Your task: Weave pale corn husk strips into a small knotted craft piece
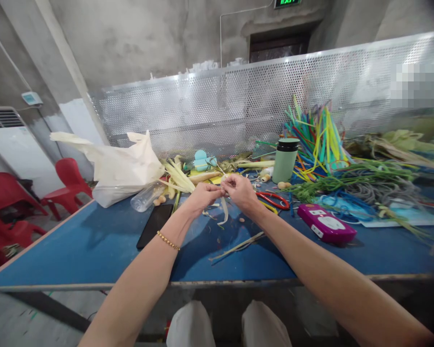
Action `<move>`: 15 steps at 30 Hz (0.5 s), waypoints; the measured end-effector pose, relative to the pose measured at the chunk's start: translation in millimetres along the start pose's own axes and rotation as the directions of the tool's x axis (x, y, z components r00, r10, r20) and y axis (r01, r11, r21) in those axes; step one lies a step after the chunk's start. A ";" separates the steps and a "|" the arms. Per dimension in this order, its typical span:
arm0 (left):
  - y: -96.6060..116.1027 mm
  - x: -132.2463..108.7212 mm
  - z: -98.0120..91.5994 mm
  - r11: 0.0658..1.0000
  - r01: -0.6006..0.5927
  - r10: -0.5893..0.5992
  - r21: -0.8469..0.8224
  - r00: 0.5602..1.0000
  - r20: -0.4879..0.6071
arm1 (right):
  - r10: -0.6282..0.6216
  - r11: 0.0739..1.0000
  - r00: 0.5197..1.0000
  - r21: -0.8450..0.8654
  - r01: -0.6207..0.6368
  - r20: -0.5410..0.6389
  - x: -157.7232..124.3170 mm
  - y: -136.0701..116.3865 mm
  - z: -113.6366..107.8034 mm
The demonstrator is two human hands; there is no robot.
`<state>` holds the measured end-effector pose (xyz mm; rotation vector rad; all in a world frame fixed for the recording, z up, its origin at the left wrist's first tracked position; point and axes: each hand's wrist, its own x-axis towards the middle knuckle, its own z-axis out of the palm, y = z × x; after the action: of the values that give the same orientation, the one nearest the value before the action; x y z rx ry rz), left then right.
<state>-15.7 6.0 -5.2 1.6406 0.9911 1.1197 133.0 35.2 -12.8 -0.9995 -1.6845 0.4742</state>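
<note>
Left hand (204,193) and right hand (240,191) pinch a pale strip (225,211); its length dangles bodyward below them, neither clearly nearer!

The left arm (141,274) and the right arm (321,274) are pointing forward and leaning in. The left hand (204,193) and the right hand (241,192) are hanging close together, fingers (216,189) curling and pinching. Two knees (191,323) are showing below.

The desk (75,250) is viewed closely from head height, forward and down, knees (191,325) caught at bottom centre, the wall (148,38) across the top.
</note>
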 end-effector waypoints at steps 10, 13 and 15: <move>-4.7 3.1 -1.4 0.985 0.065 -0.056 -0.158 0.997 0.056 | 0.040 0.994 0.999 0.104 -0.040 0.006 0.5 3.7 2.7; -3.5 4.9 -4.1 0.939 0.137 -0.115 -0.314 0.990 0.087 | -0.017 0.987 1.000 0.161 0.016 0.005 1.7 2.5 1.1; -3.3 5.4 -5.0 0.929 0.152 -0.130 -0.337 0.988 0.087 | -0.048 0.984 0.999 0.170 0.046 0.009 1.8 1.2 0.1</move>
<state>-19.5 13.1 -6.0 1.2955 0.8062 1.0683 133.3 37.4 -12.7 -0.8321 -1.6458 0.5844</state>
